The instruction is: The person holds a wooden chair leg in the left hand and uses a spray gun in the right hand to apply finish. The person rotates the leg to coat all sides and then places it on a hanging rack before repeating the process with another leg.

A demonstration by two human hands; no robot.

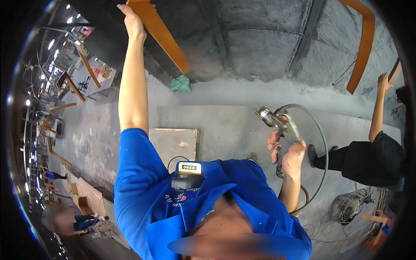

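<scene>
My left arm reaches up to the top edge, where my left hand (132, 21) is closed on the upper end of a brown wooden piece (167, 43). This long flat piece slants down to the right, and the wood partly hides my fingers. My right hand (289, 154), in front of my right side, is wrapped round the grip of a metal spray gun (281, 125). The gun's nozzle end points up and to the left, away from my body. A grey hose (324, 147) loops from the gun round the right of my forearm.
A bent brown wooden piece (366, 47) hangs at the upper right. Near it, a co-worker in black (368, 164) touches another wooden piece (395, 71). A green cloth (181, 83) lies by the dark wall. A flat board (173, 145) is beside me; a round machine (346, 208) stands lower right.
</scene>
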